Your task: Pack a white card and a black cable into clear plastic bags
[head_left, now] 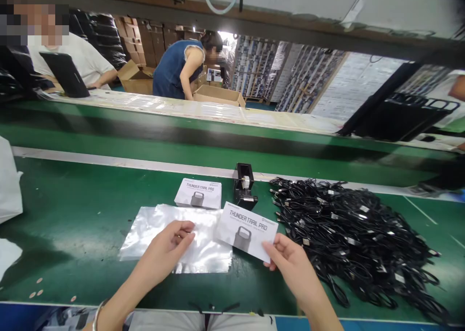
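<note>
Our right hand [290, 268] holds a booklet [247, 229] in a closed grip over the worktop [72, 224]; our left hand [167, 248] pinches the top bag [203, 253]. The booklet is not yet inside; cables [356, 234] lie loose nearby.

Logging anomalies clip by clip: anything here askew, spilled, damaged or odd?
Nothing looks damaged. The black cables lie in a tangled heap on the green belt, and small coppery round spots dot its near-left edge. The white printed booklet in the right hand looks intact.

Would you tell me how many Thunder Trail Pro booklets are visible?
2: one booklet in the right hand; another booklet on the belt left of the tape dispenser, possibly topping a stack.
</note>
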A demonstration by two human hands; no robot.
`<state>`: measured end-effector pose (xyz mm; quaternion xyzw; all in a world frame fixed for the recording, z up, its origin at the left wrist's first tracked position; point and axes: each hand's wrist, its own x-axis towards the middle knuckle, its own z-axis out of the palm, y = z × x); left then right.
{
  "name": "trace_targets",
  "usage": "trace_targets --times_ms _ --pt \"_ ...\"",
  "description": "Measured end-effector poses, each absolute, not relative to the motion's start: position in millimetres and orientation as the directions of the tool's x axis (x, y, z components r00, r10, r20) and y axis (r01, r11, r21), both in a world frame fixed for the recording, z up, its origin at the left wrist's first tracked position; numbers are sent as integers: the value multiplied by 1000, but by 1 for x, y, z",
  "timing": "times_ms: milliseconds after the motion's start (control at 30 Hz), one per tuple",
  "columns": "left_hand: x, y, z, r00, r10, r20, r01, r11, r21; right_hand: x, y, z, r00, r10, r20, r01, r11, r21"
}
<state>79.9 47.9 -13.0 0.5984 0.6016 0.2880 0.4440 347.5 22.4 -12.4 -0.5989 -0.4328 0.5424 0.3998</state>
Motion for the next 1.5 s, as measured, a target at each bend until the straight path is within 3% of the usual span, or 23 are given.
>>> trace_targets --times_ms 133,300,667,900,1067,1500 --pt "83 51 -12 72 995 -73 740 -4 673 353 14 -19 55 944 -327 90 -331 -939" --pt "106 49 -12 87 995 -45 875 -55 482 345 13 -20 81 942 -326 52 -331 -942" --pt "107 38 -15 164 986 11 835 -145 531 316 0 -31 170 920 -354 -139 -333 -933" --pt "112 31 -22 143 986 81 813 -164 559 312 -11 -32 173 900 -401 -135 -382 -914" --pt "114 31 -25 155 980 125 821 -198 535 311 -17 -24 309 894 -324 -111 -305 -946" --pt "112 28 -27 184 967 178 798 -253 547 307 -23 -29 174 888 -425 -73 -418 -905"
